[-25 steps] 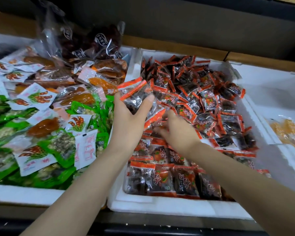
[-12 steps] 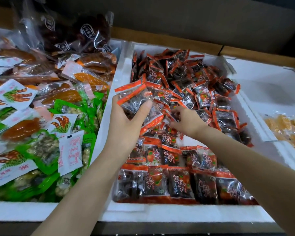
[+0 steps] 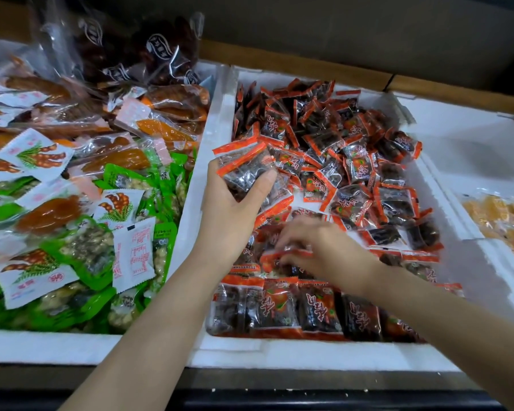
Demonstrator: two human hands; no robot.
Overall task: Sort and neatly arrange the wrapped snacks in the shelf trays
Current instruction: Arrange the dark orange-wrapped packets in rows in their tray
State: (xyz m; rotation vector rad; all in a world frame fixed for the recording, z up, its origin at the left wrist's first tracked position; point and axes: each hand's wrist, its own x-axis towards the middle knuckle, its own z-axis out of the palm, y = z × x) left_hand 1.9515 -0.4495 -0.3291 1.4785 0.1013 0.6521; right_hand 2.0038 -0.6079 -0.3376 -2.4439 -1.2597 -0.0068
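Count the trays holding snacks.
3: the left tray of mixed packs, the middle tray of red-orange packets, the right tray with yellow snacks. More may lie off-frame.

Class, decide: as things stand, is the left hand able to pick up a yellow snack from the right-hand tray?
Probably not: the left hand grips a bundle of red packets, and the right hand lies between it and the yellow snacks.

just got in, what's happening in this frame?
A person is tidying dark snacks in the middle white foam tray. The left hand holds a stack of small orange-edged clear packets above it. The right hand, blurred, reaches down onto the second row; its grip is unclear. The front row lies neat; behind is a loose heap.
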